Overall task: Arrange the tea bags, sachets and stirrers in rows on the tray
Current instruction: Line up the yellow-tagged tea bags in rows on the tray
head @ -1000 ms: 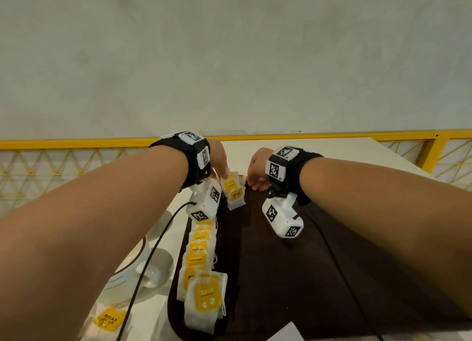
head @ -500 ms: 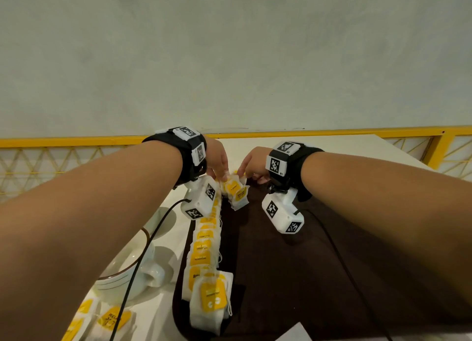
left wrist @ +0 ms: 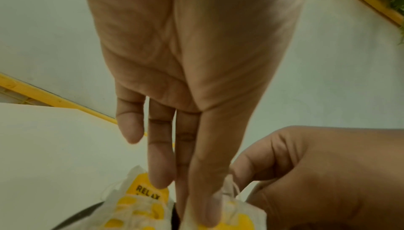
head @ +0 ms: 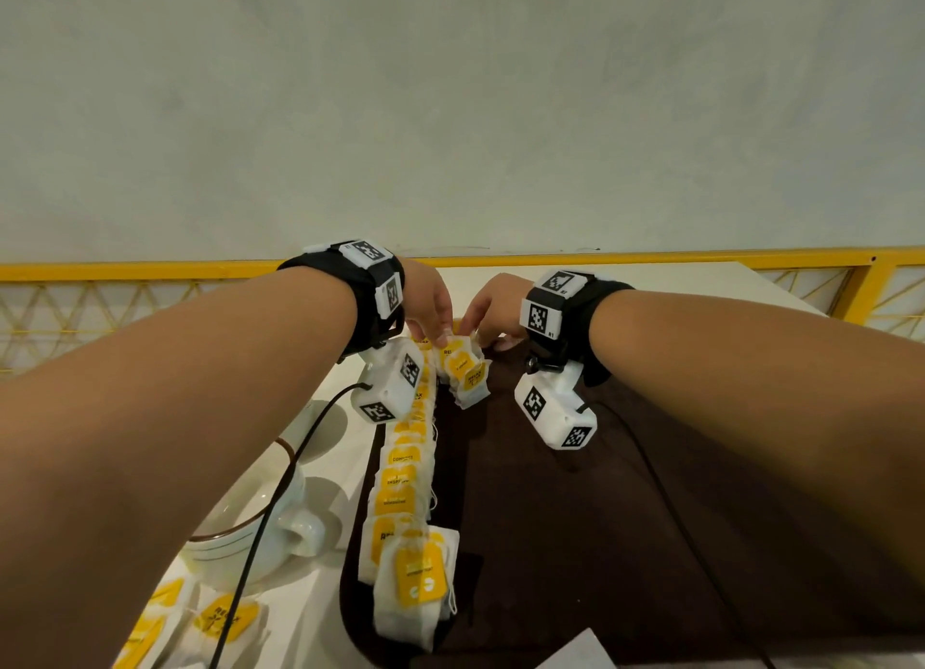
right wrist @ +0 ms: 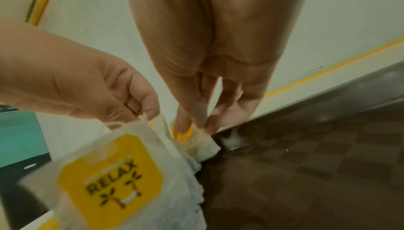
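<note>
A dark brown tray [head: 600, 543] lies in front of me. A row of white tea bags with yellow labels [head: 400, 473] runs along its left edge. At the far end of that row my left hand [head: 443, 340] pinches the top of a tea bag marked RELAX [right wrist: 113, 173], which hangs with a small clump of bags [head: 465, 373]. Right beside it my right hand [right wrist: 196, 123] pinches another tea bag [right wrist: 203, 145] at the tray's far edge. In the left wrist view my left hand [left wrist: 196, 216] has thumb and fingers closed on the bag's paper. No sachets or stirrers are in view.
A white cup with a brown rim [head: 250, 533] stands on the white table left of the tray. Several loose tea bags [head: 220, 618] lie near the table's front left. A yellow rail [head: 701, 258] runs along the back. A white paper corner [head: 575, 653] shows at the tray's near edge.
Both hands have drawn together over the clump of tea bags at the tray's far left. The right hand, earlier resting beside the clump, now pinches a bag.
</note>
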Demonstrator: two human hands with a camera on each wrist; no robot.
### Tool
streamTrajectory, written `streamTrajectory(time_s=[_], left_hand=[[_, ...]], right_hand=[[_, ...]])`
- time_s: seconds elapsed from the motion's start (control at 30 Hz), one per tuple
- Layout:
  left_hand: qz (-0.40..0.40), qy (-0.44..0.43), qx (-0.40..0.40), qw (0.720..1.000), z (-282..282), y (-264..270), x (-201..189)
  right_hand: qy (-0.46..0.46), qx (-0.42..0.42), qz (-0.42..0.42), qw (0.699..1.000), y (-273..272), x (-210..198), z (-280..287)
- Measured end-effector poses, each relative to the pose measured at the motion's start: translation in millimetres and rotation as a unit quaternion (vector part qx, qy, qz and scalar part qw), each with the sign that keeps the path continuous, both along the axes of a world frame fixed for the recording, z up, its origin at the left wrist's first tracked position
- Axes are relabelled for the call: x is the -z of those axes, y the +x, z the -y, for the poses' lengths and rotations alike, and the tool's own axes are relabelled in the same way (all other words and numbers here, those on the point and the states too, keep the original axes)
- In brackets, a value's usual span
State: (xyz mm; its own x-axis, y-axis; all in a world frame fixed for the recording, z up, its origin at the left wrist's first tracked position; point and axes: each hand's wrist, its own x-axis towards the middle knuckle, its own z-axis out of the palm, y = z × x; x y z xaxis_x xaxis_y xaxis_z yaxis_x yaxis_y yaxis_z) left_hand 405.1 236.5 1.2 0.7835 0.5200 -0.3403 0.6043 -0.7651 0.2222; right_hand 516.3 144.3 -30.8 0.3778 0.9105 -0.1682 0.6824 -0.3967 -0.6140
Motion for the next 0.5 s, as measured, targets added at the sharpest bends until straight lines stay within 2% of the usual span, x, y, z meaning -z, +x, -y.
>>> streamTrajectory(time_s=[0.07,0.2,0.3,0.37,0.5], left_hand=[[0.014,0.001,-0.004,1.0,-0.1,0.2,-0.9],[0.034,0.016,-0.017,0.999,-1.7,2.6,1.8],[0.041,0.025,-0.024,0.999,-2.3,6.3,5.0],[0.044,0.028,-0.024,0.998,-2.7,8.6,5.9],[0.049,0.029,-0.024,0.998,-4.6,8.9,6.3]], right_hand=[[-0.008,-0.013,-0.037,0.999,-4.9,1.0,0.7],[-0.014,-0.012,-0.044,0.999,-11.4,-0.6,3.6],[0.006,0.084,-0.142,0.986,-10.9,-0.7,2.4],[0.01,0.114,-0.15,0.982,-10.3,1.4,2.5],[0.003,0.079,-0.15,0.986,-9.6,6.2,7.7]])
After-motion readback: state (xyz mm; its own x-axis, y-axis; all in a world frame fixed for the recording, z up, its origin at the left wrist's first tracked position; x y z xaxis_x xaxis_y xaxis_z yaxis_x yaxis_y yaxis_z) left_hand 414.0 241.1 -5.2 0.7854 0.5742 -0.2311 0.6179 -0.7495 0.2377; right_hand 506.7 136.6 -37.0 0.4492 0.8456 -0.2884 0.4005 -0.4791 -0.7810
